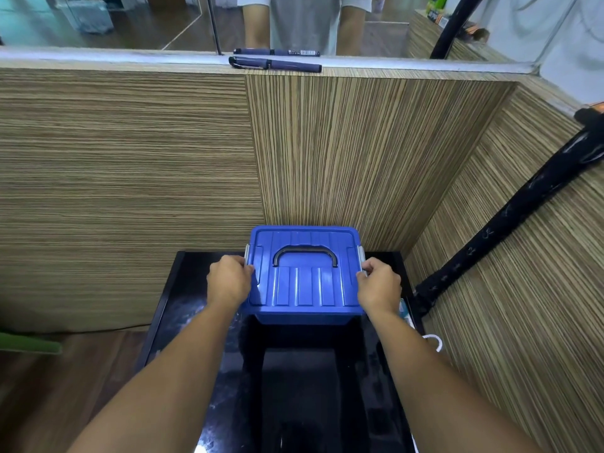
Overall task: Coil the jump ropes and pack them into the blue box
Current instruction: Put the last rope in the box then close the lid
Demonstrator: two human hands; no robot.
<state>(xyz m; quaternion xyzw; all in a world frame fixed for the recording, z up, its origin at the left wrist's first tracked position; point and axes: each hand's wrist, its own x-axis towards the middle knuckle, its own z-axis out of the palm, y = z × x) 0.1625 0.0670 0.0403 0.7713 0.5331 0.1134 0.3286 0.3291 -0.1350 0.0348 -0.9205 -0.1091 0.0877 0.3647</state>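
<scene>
The box [304, 282] sits on a black table [183, 322], pushed toward the far end, in a corner made by striped wood panels. Its lid [304, 237] is on, and the dark handle [305, 253] lies flat on top. The left hand [228, 279] grips the box at the left latch [247, 255], fingers curled over the grey clip. The right hand [379, 286] does the same at the right latch [361, 256]. Both forearms reach in over the table from the near side.

The back panel [327, 158] rises just behind the box, and the side panel [523, 289] runs along the right of the table. A black pole [510, 223] leans across that side panel, its foot down by the table's right edge, near the right wrist. A white loop [436, 341] shows at that same edge; I cannot tell what it is. Close by it is a small pale blue thing, mostly hidden by the right forearm.

On top of the back panel a ledge [98, 57] carries a pen [274, 64]. Beyond the ledge a grey-shirted torso [304, 21] shows.

On the left the table ends at a straight edge, with wood floor [65, 387] beyond and a green thing [26, 344] low at the frame's side. The near half of the tabletop, between the forearms, is bare and glossy.
</scene>
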